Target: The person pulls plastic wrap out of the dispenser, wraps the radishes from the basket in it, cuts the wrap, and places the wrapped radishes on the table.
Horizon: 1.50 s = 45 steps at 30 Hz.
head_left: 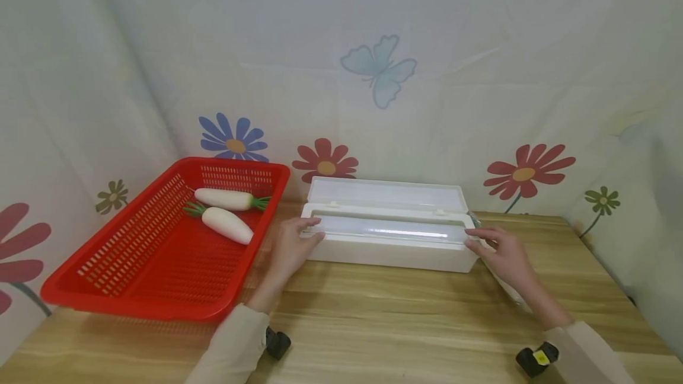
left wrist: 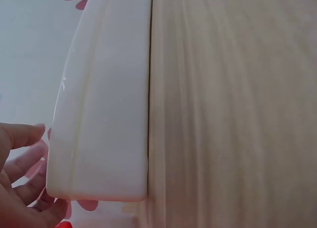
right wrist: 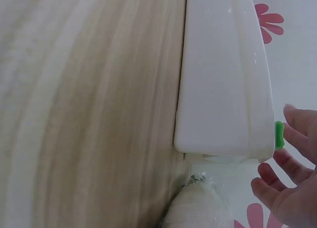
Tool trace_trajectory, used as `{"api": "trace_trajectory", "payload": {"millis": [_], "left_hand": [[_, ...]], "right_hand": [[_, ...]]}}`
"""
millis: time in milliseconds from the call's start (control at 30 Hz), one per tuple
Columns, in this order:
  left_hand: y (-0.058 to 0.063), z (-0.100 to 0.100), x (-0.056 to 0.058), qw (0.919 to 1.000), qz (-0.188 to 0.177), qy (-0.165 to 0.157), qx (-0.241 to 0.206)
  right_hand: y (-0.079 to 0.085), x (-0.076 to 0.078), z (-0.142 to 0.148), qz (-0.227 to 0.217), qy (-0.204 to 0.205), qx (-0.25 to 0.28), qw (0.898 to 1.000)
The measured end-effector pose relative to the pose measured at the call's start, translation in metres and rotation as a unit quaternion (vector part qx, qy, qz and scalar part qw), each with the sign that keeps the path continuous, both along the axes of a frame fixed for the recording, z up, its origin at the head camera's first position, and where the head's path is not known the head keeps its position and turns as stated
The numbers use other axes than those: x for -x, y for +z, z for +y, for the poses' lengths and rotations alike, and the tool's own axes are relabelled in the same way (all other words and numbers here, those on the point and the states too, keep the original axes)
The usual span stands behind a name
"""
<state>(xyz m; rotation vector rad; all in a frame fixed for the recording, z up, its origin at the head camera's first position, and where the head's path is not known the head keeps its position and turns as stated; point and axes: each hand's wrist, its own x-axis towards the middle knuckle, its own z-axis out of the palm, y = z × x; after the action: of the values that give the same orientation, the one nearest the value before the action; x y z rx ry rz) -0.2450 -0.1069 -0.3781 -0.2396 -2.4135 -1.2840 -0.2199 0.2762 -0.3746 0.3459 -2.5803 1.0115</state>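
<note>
A white cling film dispenser box [head_left: 392, 255] stands on the table with its lid [head_left: 386, 191] raised, and a shiny roll of cling film [head_left: 395, 229] lies inside. At the box's left end is my left hand [head_left: 293, 245], index finger and thumb apart by the roll's end. My right hand [head_left: 504, 253] is at the opposite end in much the same way, its fingertips at the box's corner. The right wrist view shows those fingers spread beside a small green piece [right wrist: 279, 135] on the box edge. Neither palm encloses anything.
To the left stands a red plastic basket [head_left: 235, 277] holding two white radishes [head_left: 227, 225] with green tops. A film-wrapped white item [right wrist: 198, 208] lies beside the box's right end, partly behind my right hand. A flower-printed cloth [head_left: 427, 123] hangs behind the wooden table [head_left: 389, 319].
</note>
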Motion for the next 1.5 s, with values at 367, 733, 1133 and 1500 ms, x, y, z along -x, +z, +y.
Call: {"api": "trace_trajectory", "payload": {"millis": [367, 733, 1133, 1500], "left_hand": [[0.007, 0.002, 0.004, 0.996, -0.034, -0.009, 0.083], [0.009, 0.008, 0.012, 0.9909, -0.047, 0.014, 0.125], [0.015, 0.012, 0.015, 0.9761, -0.075, 0.033, 0.201], [0.013, 0.008, 0.018, 0.981, -0.091, 0.011, 0.171]], "right_hand": [[0.011, 0.01, -0.008, -0.017, 0.026, -0.087, 0.996], [0.014, 0.016, -0.012, -0.029, 0.025, -0.087, 0.995], [0.015, 0.02, -0.014, -0.039, 0.031, -0.08, 0.996], [0.026, 0.02, -0.017, -0.065, 0.029, -0.069, 0.995]]}}
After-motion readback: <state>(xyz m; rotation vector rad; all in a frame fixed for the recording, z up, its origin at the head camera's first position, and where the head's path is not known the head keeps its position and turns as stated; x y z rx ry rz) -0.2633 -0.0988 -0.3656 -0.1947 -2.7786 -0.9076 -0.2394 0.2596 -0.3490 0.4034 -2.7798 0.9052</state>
